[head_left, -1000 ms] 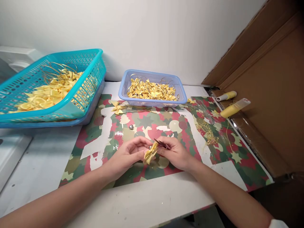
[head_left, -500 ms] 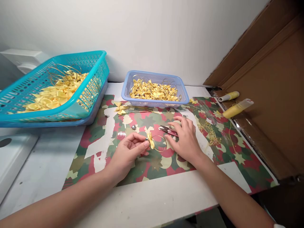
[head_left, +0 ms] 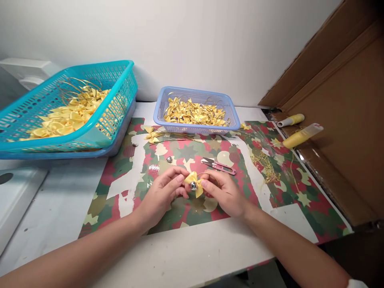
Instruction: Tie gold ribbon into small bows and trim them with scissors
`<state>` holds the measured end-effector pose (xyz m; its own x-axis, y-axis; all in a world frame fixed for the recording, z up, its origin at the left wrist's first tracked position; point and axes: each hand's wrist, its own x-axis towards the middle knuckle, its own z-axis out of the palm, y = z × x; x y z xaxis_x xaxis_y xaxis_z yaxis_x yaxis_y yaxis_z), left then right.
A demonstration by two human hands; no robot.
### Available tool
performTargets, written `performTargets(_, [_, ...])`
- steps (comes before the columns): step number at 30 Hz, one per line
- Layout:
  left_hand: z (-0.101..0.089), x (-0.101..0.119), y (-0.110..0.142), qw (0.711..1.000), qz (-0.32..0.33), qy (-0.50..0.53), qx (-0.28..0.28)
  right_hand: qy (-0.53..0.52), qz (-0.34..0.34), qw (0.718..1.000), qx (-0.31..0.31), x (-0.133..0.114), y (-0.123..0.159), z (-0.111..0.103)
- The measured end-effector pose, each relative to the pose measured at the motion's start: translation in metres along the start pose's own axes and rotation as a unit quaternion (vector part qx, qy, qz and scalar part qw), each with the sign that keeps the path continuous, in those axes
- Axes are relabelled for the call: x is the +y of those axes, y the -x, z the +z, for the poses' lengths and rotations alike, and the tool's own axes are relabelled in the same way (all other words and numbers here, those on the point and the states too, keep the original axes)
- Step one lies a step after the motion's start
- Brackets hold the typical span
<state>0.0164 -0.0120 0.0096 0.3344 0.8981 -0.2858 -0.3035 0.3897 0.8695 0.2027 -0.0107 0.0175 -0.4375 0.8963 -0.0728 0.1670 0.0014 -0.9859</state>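
Note:
A yellow ribbon bow [head_left: 192, 178] with a small silver bell [head_left: 193, 185] at its middle is held between my hands, above the patterned sheet. My right hand [head_left: 229, 194] pinches the bow's right side, where a thin gold cord loops over the fingers. At the bow's left edge, my left hand [head_left: 163, 194] has curled fingers against it; the thumb lies close by. Pink-handled thread snips [head_left: 223, 167] lie just beyond my right hand. Another silver bell [head_left: 169, 159] rests on the sheet beyond my left hand.
A turquoise basket [head_left: 118, 96] of yellow bows stands at left, and a blue basket [head_left: 196, 129] of corded bows at the back. Loose bows [head_left: 153, 136] with gold cords lie before it. Thread scraps [head_left: 270, 170], two yellow thread spools [head_left: 303, 136] and a cardboard wall [head_left: 339, 120] are at right.
My right hand has left the snips, moved left and taken hold of the bow. The bow has turned, so its bell now faces me. My left thumb has shifted away from the bell.

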Motion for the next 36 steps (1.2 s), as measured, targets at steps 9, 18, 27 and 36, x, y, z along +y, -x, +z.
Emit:
performTargets(9, [-0.005,-0.0032,0.0003,0.996,0.009,-0.089,-0.029,0.085,-0.036,0.995,0.023,-0.0059,0.0015,-0.0033])
performTargets(18, [-0.0043,-0.0047,0.0006,0.995,0.019,-0.093,0.006,0.183,-0.216,0.92,0.269,-0.0018,0.0069,0.0016])
performTargets(27, [0.0005,-0.0021,0.0055,0.987,0.059,-0.146,0.021,0.182,-0.098,0.974,0.09,-0.0037,0.004,0.0034])
performTargets(36, [0.003,-0.0009,0.0069,0.981,0.049,-0.177,0.067,-0.041,0.049,0.992,0.108,-0.0016,0.0003,0.0059])
